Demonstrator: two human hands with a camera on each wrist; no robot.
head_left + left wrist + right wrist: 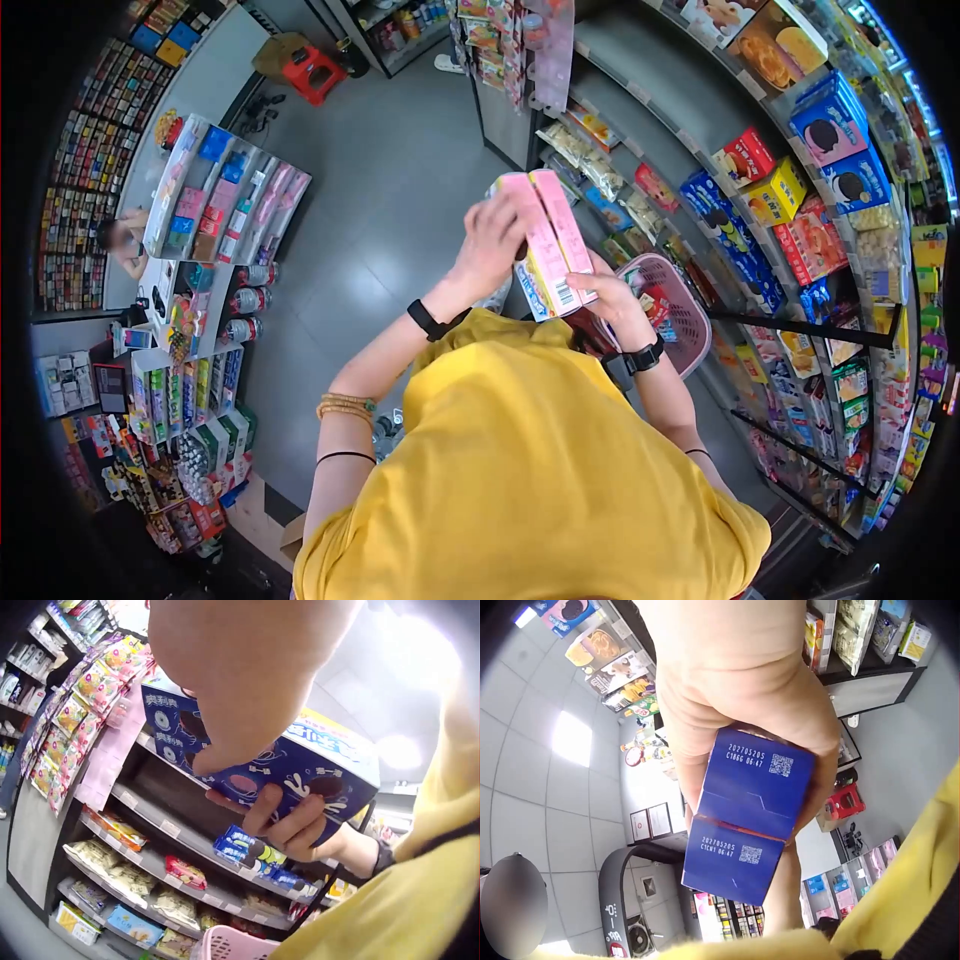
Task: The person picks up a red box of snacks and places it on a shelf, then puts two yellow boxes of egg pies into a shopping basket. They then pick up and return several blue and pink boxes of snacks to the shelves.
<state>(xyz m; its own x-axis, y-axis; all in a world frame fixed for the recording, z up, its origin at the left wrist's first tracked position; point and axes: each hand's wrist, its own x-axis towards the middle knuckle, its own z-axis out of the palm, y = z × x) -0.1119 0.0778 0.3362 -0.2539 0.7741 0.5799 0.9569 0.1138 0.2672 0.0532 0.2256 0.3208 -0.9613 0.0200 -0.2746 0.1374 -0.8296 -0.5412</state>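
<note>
Well, our left hand (pixel 492 238) and right hand (pixel 614 300) both grip two Oreo boxes (pixel 547 240), side by side, just past our yellow shirt (pixel 530 440). A pink basket (pixel 692 322) is near, on the right.

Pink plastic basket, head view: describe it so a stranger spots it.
Start from the yellow shirt at bottom centre. Go up to the right hand and its black wristband; the pink plastic basket appears just right of them. Its open top and perforated wall set it apart from the packaged snacks on the shelves.
</note>
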